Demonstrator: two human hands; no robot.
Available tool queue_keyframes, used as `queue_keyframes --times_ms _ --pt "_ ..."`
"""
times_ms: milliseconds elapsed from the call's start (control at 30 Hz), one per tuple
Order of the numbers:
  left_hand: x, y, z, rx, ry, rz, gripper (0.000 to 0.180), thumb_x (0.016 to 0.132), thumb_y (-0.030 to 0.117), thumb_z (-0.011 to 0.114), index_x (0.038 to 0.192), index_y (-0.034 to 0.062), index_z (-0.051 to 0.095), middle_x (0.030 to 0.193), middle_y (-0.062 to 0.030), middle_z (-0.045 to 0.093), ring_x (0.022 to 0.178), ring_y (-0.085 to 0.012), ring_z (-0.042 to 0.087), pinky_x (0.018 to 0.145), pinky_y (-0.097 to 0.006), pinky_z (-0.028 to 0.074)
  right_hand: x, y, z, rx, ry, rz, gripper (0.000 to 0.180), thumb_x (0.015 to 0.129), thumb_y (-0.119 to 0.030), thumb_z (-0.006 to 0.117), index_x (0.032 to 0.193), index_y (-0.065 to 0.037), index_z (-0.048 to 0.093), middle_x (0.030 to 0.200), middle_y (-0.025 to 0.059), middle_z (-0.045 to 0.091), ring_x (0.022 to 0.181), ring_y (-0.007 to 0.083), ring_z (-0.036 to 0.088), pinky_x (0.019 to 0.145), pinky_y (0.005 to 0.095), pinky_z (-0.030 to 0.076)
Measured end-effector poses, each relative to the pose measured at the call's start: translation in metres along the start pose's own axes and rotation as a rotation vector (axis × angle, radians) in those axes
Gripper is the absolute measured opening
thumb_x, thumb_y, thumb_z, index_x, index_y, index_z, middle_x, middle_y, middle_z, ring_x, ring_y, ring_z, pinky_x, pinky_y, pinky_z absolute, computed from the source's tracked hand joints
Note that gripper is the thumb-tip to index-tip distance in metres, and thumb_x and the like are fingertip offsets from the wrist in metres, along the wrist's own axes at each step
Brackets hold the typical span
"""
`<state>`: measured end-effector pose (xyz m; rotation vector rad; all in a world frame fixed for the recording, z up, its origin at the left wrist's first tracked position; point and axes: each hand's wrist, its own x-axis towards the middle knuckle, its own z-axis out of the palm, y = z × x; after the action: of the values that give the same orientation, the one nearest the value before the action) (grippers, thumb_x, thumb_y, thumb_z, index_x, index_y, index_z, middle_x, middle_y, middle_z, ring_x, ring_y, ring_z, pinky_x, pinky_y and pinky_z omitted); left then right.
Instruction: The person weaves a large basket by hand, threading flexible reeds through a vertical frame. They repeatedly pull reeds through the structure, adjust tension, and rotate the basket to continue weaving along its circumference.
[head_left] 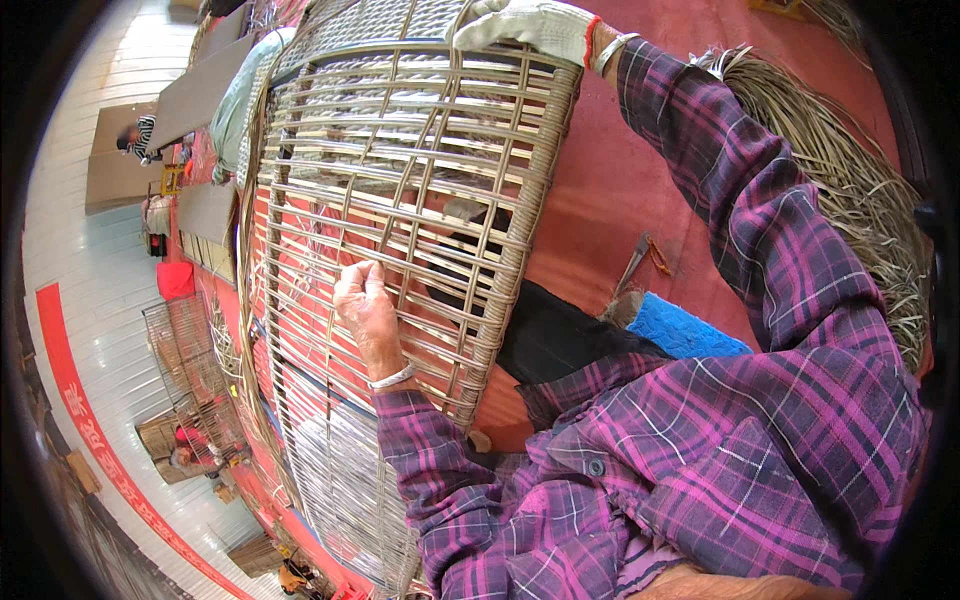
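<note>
The large curved frame woven from pale beige wicker strands (400,200) lies tilted across the person's lap, over a red mat (620,190). It fills the middle of the view, its rounded, wrapped rim running down its right side. The bare left hand (365,305) rests on the lower middle of the frame, its fingers bunched together and pinched on one of the horizontal strands. The right hand (530,28), in a white work glove with a red cuff, sits at the top edge of the frame, curled over the rim and gripping it. A loose bundle of pale wicker strands (850,170) lies on the mat well to the right of the frame. A blue cloth (685,330) lies just right of the frame's lower rim, beside a small metal tool (635,262). Left of the frame stands a bare wire frame (185,350) on the white floor.
</note>
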<state>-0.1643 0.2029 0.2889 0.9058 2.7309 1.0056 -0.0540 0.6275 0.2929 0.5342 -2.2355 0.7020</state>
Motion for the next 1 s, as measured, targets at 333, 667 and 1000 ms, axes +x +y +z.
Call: queue_keyframes --times_ms 333,667,1000 --pt "-0.002 0.029 -0.003 0.383 0.113 0.164 0.013 0.087 0.012 0.064 0.098 0.0082 0.069 0.097 -0.0072 0.067 0.097 -0.0254 0.058 0.084 -0.041 0.041 -0.040 -0.020 0.023 0.397 0.154 0.463 0.027 0.088 -0.026 0.062 0.108 -0.009 0.070 0.100 0.0069 0.068 0.100 0.0204 0.059 0.092 0.0314 0.043" --pt "-0.003 0.088 0.055 0.652 0.007 0.419 0.024 0.093 0.021 0.056 0.114 0.0107 0.062 0.114 -0.0048 0.063 0.102 -0.0240 0.057 0.088 -0.043 0.034 -0.031 -0.024 0.019 0.526 0.174 0.722 0.042 0.082 -0.030 0.070 0.113 -0.003 0.069 0.104 0.0073 0.068 0.102 0.0186 0.060 0.092 0.0288 0.043" --pt "-0.029 0.101 0.070 0.131 0.048 0.465 0.016 0.092 0.006 0.060 0.104 0.0005 0.068 0.094 -0.0120 0.067 0.090 -0.0274 0.060 0.079 -0.037 0.047 -0.038 -0.031 0.015 0.450 0.213 0.674 0.024 0.082 -0.019 0.070 0.097 -0.001 0.072 0.092 0.0087 0.070 0.088 0.0168 0.064 0.081 0.0276 0.048"
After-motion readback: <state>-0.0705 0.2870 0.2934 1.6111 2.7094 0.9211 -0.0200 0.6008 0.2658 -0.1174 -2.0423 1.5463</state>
